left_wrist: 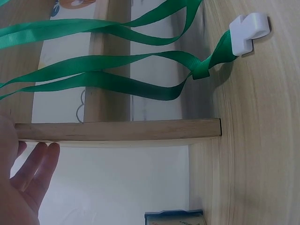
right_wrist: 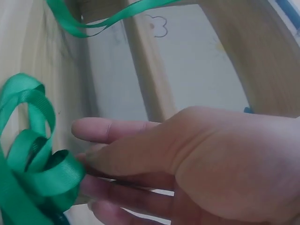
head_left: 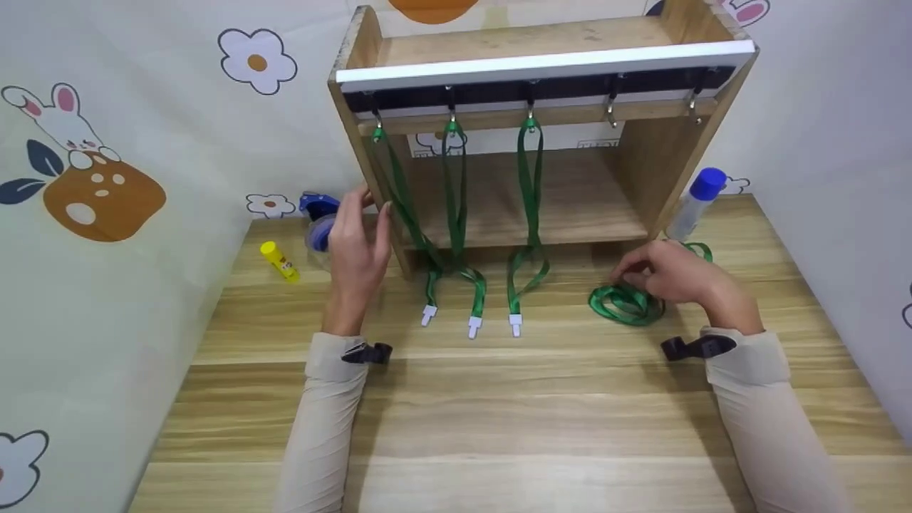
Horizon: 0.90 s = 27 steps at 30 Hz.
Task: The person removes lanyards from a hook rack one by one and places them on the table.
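My left hand (head_left: 358,242) is at the left side panel of a wooden rack (head_left: 634,164). Its visible fingers (left_wrist: 43,171) lie fairly straight along the panel's outer side. At the rack's right front, my right hand (head_left: 670,271) pinches the edge of a coiled green lanyard (head_left: 618,305) between thumb and fingers; the coil (right_wrist: 56,180) lies on the table. From the rack's left hooks hang a left lanyard (head_left: 399,178), a second lanyard (head_left: 456,199) and a third lanyard (head_left: 529,185), white clips on the tabletop. Two hooks on the right carry nothing.
A yellow glue stick (head_left: 279,261) and a blue tape dispenser (head_left: 318,217) sit left of the rack. On the right stands a blue-capped clear bottle (head_left: 695,203), with another green ribbon loop (head_left: 700,251) close by. Patterned cloth walls (head_left: 178,299) border the wooden table (head_left: 541,427).
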Each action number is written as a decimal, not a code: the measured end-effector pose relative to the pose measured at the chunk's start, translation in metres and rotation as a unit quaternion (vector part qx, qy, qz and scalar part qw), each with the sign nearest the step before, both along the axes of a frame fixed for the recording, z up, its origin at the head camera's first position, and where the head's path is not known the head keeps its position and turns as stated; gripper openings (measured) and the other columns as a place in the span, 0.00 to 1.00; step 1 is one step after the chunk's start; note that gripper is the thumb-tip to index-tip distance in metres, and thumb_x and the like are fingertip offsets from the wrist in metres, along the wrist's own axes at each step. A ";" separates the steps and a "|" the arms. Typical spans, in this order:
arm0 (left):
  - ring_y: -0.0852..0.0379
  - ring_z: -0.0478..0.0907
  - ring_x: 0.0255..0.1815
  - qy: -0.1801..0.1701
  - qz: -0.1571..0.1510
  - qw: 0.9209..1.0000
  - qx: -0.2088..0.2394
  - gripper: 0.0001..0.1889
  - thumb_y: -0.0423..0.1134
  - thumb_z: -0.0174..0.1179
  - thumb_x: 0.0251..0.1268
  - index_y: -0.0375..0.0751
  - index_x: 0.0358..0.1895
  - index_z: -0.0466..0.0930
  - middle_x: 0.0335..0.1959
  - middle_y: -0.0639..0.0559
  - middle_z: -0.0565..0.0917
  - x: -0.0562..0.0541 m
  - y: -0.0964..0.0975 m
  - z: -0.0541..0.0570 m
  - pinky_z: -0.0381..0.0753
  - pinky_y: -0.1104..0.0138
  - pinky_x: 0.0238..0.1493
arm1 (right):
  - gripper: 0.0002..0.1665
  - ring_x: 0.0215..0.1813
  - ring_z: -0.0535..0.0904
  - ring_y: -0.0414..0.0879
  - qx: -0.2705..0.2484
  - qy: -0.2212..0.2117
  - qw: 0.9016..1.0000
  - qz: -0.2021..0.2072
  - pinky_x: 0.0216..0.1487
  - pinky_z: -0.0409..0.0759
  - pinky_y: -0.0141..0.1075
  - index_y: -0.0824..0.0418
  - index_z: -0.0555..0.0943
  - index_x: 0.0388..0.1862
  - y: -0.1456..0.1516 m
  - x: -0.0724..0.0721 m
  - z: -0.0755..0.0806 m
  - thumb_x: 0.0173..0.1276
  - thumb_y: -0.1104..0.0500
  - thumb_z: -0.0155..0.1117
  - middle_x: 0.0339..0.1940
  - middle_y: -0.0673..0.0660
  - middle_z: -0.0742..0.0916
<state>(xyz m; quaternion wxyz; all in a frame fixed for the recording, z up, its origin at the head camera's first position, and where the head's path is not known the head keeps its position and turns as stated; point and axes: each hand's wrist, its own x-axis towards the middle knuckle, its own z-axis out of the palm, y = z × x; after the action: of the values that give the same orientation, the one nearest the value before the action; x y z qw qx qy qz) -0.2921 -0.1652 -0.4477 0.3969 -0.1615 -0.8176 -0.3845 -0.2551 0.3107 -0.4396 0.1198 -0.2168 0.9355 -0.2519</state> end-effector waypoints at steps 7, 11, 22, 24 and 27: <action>0.48 0.87 0.61 -0.002 0.008 1.000 -0.006 0.18 0.43 0.59 0.85 0.34 0.65 0.80 0.58 0.40 0.87 0.002 -0.001 -0.003 0.91 0.58 0.60 | 0.09 0.44 0.90 0.48 -0.042 0.051 0.998 -0.023 0.49 0.91 0.39 0.59 0.93 0.51 -0.019 0.007 0.013 0.76 0.62 0.71 0.47 0.58 0.95; 0.48 0.87 0.61 -0.008 0.010 1.000 -0.009 0.19 0.44 0.59 0.85 0.35 0.65 0.80 0.58 0.40 0.87 0.004 0.000 -0.004 0.91 0.58 0.62 | 0.08 0.41 0.92 0.49 -0.110 0.108 0.986 -0.058 0.41 0.88 0.24 0.59 0.93 0.50 -0.044 0.012 0.017 0.75 0.61 0.74 0.44 0.58 0.95; 0.48 0.87 0.61 -0.009 0.012 1.000 -0.007 0.19 0.46 0.57 0.86 0.35 0.65 0.80 0.58 0.41 0.87 0.004 0.001 -0.001 0.90 0.58 0.62 | 0.17 0.44 0.94 0.48 -0.272 0.232 0.926 -0.120 0.45 0.86 0.19 0.64 0.91 0.55 -0.115 0.012 0.023 0.72 0.56 0.78 0.47 0.58 0.95; 0.48 0.87 0.61 -0.009 0.013 1.000 -0.007 0.19 0.45 0.58 0.86 0.36 0.65 0.80 0.58 0.41 0.87 0.004 0.001 0.000 0.91 0.58 0.61 | 0.18 0.44 0.93 0.47 -0.289 0.239 0.918 -0.132 0.45 0.87 0.20 0.63 0.91 0.55 -0.123 0.010 0.025 0.72 0.55 0.79 0.47 0.57 0.95; 0.47 0.87 0.61 -0.011 0.015 1.000 -0.007 0.18 0.45 0.58 0.85 0.35 0.65 0.80 0.58 0.40 0.87 0.003 0.002 0.001 0.90 0.57 0.62 | 0.18 0.42 0.93 0.46 -0.309 0.250 0.906 -0.145 0.45 0.88 0.21 0.63 0.91 0.54 -0.132 0.007 0.026 0.71 0.54 0.79 0.44 0.57 0.95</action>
<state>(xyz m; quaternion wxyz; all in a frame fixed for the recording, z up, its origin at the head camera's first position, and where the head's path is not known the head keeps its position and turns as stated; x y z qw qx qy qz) -0.2893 -0.1634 -0.4470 0.3921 -0.1477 -0.8269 -0.3751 -0.2477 0.1783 -0.4135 -0.2290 -0.1605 0.8310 -0.4808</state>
